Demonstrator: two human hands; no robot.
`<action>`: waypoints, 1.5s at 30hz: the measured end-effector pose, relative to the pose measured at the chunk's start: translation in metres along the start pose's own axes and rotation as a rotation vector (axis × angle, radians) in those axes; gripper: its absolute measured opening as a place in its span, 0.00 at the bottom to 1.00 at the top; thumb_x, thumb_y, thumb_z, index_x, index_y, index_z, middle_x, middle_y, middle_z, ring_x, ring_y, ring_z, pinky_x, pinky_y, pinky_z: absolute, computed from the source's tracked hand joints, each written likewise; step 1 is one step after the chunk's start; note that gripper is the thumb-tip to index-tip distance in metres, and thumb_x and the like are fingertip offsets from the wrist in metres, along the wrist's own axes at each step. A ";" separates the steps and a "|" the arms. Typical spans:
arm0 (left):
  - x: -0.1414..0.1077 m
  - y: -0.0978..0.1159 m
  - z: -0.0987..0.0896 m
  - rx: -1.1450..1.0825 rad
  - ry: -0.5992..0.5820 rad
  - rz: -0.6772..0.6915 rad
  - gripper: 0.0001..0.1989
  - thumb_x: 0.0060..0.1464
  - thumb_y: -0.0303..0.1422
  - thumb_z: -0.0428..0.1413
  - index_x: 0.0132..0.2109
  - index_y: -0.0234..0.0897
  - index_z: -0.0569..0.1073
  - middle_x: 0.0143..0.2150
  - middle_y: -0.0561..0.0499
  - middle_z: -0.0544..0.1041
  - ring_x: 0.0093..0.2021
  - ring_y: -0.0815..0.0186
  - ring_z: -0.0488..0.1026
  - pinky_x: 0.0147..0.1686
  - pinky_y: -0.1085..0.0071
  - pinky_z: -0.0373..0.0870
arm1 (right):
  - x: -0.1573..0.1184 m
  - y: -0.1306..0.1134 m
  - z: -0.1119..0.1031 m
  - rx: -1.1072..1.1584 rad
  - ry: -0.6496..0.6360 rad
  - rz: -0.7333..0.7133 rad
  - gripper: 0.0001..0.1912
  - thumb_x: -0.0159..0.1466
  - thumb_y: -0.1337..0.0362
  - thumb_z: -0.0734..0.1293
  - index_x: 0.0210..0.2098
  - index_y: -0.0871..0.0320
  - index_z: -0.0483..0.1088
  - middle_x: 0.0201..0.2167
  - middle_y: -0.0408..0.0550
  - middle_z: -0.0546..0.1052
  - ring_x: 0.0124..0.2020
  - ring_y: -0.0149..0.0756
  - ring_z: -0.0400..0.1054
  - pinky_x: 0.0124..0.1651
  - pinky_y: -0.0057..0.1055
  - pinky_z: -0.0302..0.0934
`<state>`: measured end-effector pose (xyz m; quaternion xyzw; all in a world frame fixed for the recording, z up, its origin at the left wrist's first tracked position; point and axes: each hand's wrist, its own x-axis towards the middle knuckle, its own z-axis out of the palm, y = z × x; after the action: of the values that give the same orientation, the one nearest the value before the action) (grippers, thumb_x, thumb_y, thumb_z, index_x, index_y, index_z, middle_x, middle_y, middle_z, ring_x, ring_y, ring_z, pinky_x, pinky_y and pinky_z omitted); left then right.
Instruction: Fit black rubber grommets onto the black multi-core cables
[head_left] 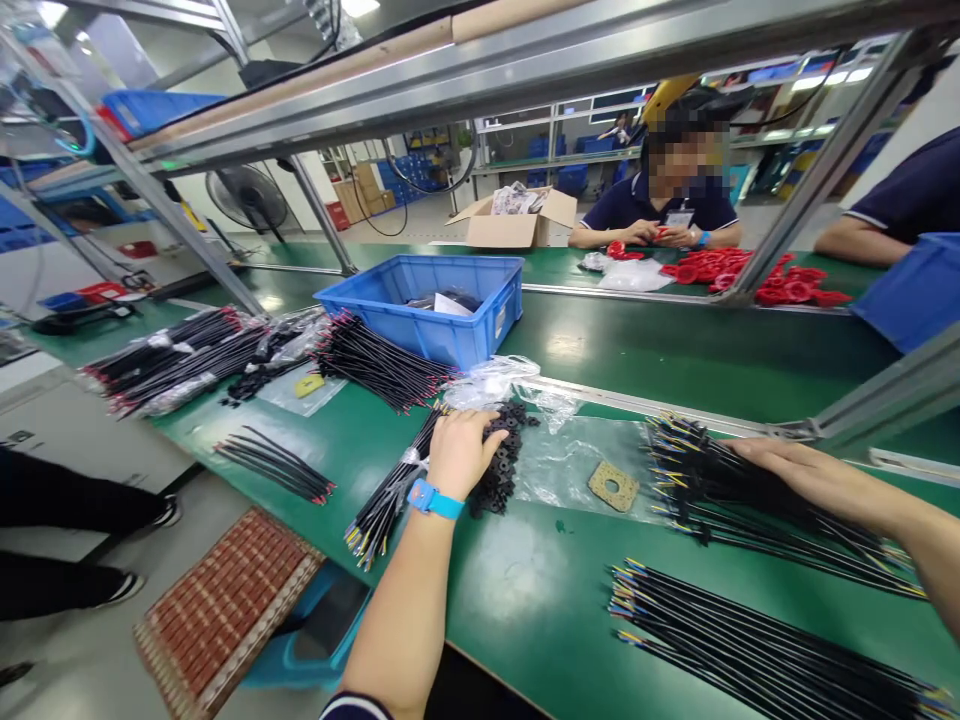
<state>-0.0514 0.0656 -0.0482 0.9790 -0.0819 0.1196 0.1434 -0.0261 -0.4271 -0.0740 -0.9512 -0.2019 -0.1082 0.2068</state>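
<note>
My left hand [461,450], with a blue wristband, reaches over the edge of a pile of small black plastic parts [499,475]. Its thumb is apart from the fingers, and the fingertips are partly hidden. Beside it lies a tied bundle of black cables [390,485] with coloured wire ends. On the right, my right hand [787,468] rests with fingers stretched over a heap of black cables [720,480] with yellow, blue and white ends. Nearer to me is another row of black cables [735,630].
A sponge with a hole [613,486] lies on a clear plastic bag [551,460]. Behind stands a blue bin [480,335]. More red-tipped cables [382,365] lie to the left. A metal post [787,180] rises at right; a co-worker [660,205] handles red parts across the bench.
</note>
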 end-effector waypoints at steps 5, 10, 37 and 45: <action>0.000 0.003 0.006 0.007 -0.081 0.068 0.12 0.68 0.35 0.61 0.55 0.43 0.83 0.50 0.45 0.85 0.55 0.52 0.78 0.54 0.57 0.70 | -0.012 -0.027 -0.003 -0.101 0.105 0.114 0.20 0.69 0.45 0.67 0.46 0.50 0.84 0.46 0.57 0.84 0.46 0.55 0.82 0.41 0.43 0.78; 0.004 0.011 0.024 0.038 -0.118 0.114 0.14 0.63 0.33 0.65 0.56 0.42 0.83 0.54 0.45 0.83 0.57 0.52 0.76 0.55 0.57 0.70 | -0.050 -0.101 -0.003 0.076 0.010 -0.003 0.18 0.67 0.40 0.68 0.44 0.40 0.83 0.43 0.46 0.85 0.37 0.48 0.82 0.30 0.38 0.78; -0.007 0.036 0.030 -1.195 -0.193 -0.022 0.21 0.50 0.35 0.71 0.52 0.38 0.84 0.43 0.47 0.84 0.42 0.65 0.82 0.47 0.68 0.79 | -0.078 -0.152 0.084 -0.323 0.199 -0.141 0.15 0.78 0.64 0.57 0.49 0.57 0.75 0.40 0.46 0.80 0.35 0.33 0.77 0.29 0.30 0.65; -0.011 0.049 0.035 -1.295 -0.268 -0.004 0.24 0.48 0.34 0.73 0.53 0.36 0.82 0.48 0.44 0.86 0.48 0.61 0.82 0.53 0.62 0.80 | -0.075 -0.160 0.082 -0.458 0.260 -0.173 0.14 0.78 0.65 0.59 0.52 0.57 0.76 0.31 0.41 0.76 0.29 0.29 0.74 0.26 0.30 0.60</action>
<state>-0.0636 0.0106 -0.0704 0.7015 -0.1527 -0.0769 0.6919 -0.1514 -0.2835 -0.1129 -0.9306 -0.2245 -0.2893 0.0004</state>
